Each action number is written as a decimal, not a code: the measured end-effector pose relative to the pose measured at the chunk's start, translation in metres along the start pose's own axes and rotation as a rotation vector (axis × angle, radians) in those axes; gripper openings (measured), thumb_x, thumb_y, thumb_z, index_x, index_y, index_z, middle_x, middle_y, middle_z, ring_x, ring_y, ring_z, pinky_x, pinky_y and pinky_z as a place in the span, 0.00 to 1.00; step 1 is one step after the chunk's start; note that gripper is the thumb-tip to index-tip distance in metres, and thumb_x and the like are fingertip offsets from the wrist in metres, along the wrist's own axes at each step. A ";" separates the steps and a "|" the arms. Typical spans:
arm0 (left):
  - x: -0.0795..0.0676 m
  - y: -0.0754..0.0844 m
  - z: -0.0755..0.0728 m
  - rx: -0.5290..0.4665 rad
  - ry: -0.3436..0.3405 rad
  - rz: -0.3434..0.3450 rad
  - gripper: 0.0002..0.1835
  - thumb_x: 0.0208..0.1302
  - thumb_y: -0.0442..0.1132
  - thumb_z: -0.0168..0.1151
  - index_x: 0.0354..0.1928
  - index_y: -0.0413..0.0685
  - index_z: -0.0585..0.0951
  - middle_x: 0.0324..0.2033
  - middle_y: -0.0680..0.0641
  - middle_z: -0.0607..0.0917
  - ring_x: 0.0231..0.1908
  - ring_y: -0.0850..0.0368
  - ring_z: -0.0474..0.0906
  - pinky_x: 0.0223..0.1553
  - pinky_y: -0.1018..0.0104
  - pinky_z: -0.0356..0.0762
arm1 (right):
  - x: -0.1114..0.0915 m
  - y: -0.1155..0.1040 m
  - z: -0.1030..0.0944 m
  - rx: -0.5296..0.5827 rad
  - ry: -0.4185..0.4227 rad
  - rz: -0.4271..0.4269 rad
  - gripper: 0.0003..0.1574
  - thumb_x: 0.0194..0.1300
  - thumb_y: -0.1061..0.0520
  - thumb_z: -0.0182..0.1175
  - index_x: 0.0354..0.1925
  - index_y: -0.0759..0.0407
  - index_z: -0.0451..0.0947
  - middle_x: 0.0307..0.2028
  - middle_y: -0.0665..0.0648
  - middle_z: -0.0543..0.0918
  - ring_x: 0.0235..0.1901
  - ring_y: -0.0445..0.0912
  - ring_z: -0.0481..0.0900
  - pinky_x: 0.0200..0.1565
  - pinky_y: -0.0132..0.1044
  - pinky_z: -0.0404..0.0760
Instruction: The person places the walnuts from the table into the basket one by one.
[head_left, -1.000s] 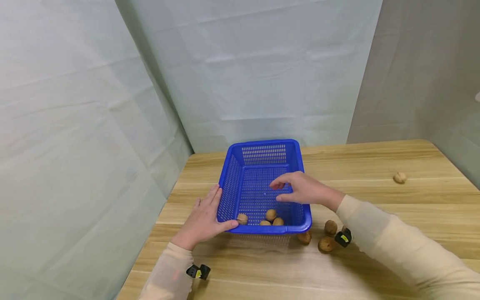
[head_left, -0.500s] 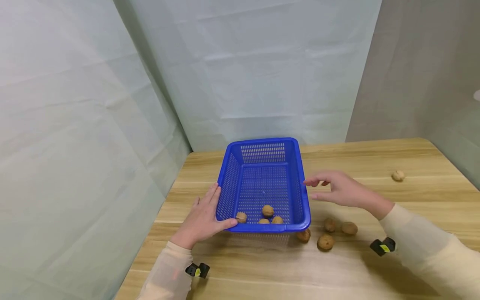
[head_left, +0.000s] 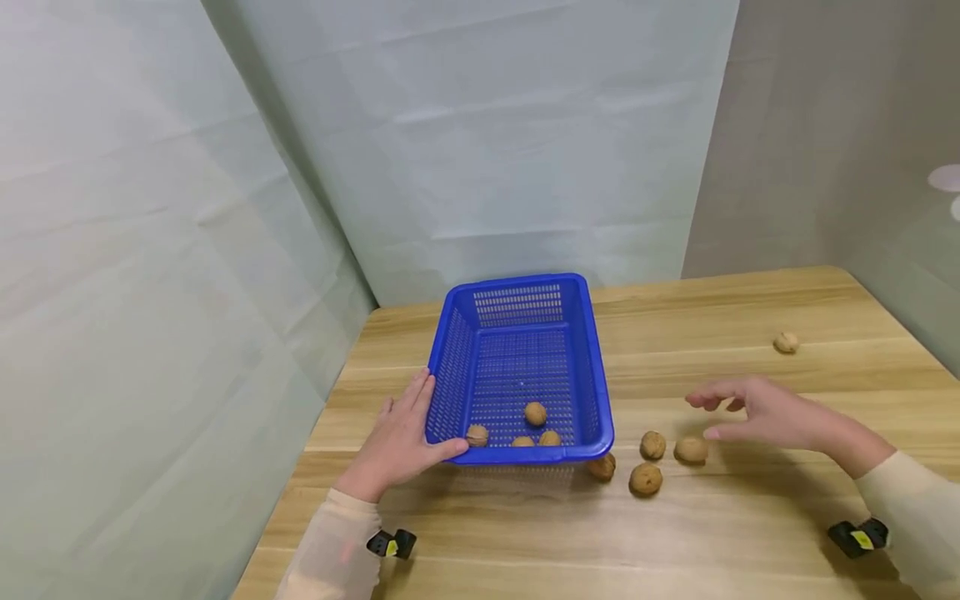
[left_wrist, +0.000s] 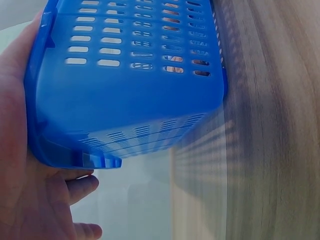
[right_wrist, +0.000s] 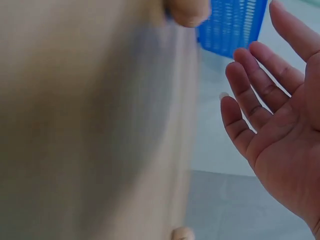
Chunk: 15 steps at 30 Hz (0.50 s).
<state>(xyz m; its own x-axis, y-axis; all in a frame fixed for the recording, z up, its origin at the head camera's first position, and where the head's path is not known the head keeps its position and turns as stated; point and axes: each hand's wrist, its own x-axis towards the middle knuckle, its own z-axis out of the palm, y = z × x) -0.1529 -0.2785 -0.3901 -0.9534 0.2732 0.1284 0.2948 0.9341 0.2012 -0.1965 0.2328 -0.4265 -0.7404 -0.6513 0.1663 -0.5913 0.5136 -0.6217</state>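
Observation:
My left hand [head_left: 396, 442] rests on the left front corner of a blue plastic basket [head_left: 592, 367], thumb along the front rim and fingers straight against the left side. In the left wrist view, its palm lies against the rim of the slotted basket [left_wrist: 125, 95]. Several walnuts sit inside near the front wall, one walnut [head_left: 535, 414] a little apart. My right hand [head_left: 783, 417] hovers above the table with relaxed fingers and holds nothing; the right wrist view shows this hand [right_wrist: 285, 115] bare. Nearest to it is a walnut [head_left: 691, 450] on the table.
Beside that walnut lie two other walnuts, one walnut [head_left: 653, 445] behind and one walnut [head_left: 646, 480] in front. Another walnut [head_left: 602, 467] is partly hidden by the basket's front right corner. A lone walnut [head_left: 786, 342] lies far right on the wooden table [head_left: 525, 533]. Pale cloth [head_left: 510, 142] hangs behind.
My right hand has moved from over the basket out to the right, past the loose walnuts, uncovering one of them. The left hand stays on the basket. The view has shifted slightly.

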 end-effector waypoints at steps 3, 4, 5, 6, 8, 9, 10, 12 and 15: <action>0.000 0.000 -0.001 0.002 0.015 0.011 0.60 0.51 0.69 0.63 0.73 0.34 0.51 0.74 0.40 0.50 0.72 0.44 0.47 0.62 0.29 0.49 | -0.009 0.006 0.007 0.017 -0.009 -0.002 0.31 0.59 0.47 0.68 0.56 0.61 0.77 0.51 0.56 0.82 0.47 0.42 0.79 0.44 0.39 0.79; 0.000 0.000 -0.001 0.002 0.016 0.011 0.60 0.51 0.69 0.63 0.73 0.34 0.51 0.74 0.40 0.50 0.72 0.44 0.47 0.62 0.29 0.50 | -0.011 0.008 0.009 0.025 -0.015 -0.001 0.31 0.59 0.47 0.68 0.56 0.61 0.77 0.51 0.55 0.82 0.46 0.42 0.79 0.44 0.38 0.78; 0.000 0.000 -0.001 0.003 0.018 0.011 0.60 0.51 0.69 0.63 0.73 0.34 0.51 0.74 0.40 0.50 0.72 0.44 0.47 0.62 0.29 0.50 | -0.012 0.009 0.011 0.033 -0.021 -0.003 0.31 0.59 0.47 0.68 0.56 0.60 0.77 0.50 0.55 0.82 0.46 0.42 0.79 0.43 0.37 0.78; 0.000 0.000 -0.001 0.003 0.019 0.012 0.60 0.52 0.68 0.64 0.73 0.34 0.51 0.74 0.39 0.50 0.72 0.43 0.47 0.62 0.29 0.49 | -0.013 0.009 0.013 0.040 -0.027 -0.004 0.30 0.59 0.47 0.68 0.56 0.60 0.77 0.50 0.55 0.82 0.46 0.42 0.79 0.43 0.37 0.78; -0.001 0.001 -0.001 0.001 0.019 0.011 0.60 0.52 0.68 0.64 0.73 0.34 0.51 0.74 0.39 0.50 0.72 0.43 0.47 0.62 0.29 0.49 | -0.013 0.009 0.017 0.050 -0.043 -0.002 0.31 0.59 0.46 0.68 0.56 0.59 0.77 0.51 0.54 0.81 0.47 0.41 0.78 0.44 0.37 0.78; -0.001 0.001 -0.001 0.001 0.018 0.011 0.60 0.52 0.68 0.64 0.73 0.33 0.51 0.74 0.39 0.50 0.72 0.43 0.48 0.62 0.29 0.49 | -0.013 0.009 0.019 0.049 -0.051 0.000 0.31 0.59 0.45 0.67 0.56 0.59 0.77 0.51 0.53 0.81 0.48 0.42 0.78 0.44 0.37 0.78; -0.001 0.001 -0.001 -0.001 0.015 0.008 0.60 0.52 0.68 0.64 0.73 0.34 0.51 0.74 0.40 0.50 0.72 0.43 0.47 0.62 0.30 0.48 | -0.013 0.009 0.020 0.050 -0.060 0.006 0.32 0.59 0.44 0.67 0.56 0.59 0.77 0.52 0.53 0.81 0.48 0.42 0.78 0.45 0.37 0.78; 0.000 0.001 -0.001 0.002 0.013 0.010 0.60 0.52 0.68 0.64 0.73 0.34 0.51 0.74 0.40 0.49 0.72 0.43 0.47 0.62 0.30 0.49 | -0.011 0.008 0.023 0.049 -0.071 0.014 0.33 0.59 0.42 0.66 0.57 0.58 0.77 0.52 0.52 0.81 0.50 0.43 0.78 0.47 0.38 0.78; -0.001 0.000 -0.001 0.005 0.012 0.012 0.60 0.52 0.70 0.62 0.73 0.35 0.51 0.74 0.41 0.49 0.72 0.44 0.47 0.62 0.30 0.49 | -0.008 0.007 0.026 0.048 -0.084 0.013 0.33 0.59 0.41 0.66 0.56 0.58 0.77 0.52 0.52 0.81 0.50 0.44 0.79 0.48 0.39 0.78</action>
<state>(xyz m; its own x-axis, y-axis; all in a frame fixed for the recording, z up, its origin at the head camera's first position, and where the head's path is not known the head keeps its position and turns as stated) -0.1523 -0.2784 -0.3896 -0.9490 0.2813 0.1422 0.3054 0.9321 0.1945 -0.1867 0.2273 -0.4520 -0.7174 -0.6903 0.0939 -0.5640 0.4965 -0.6598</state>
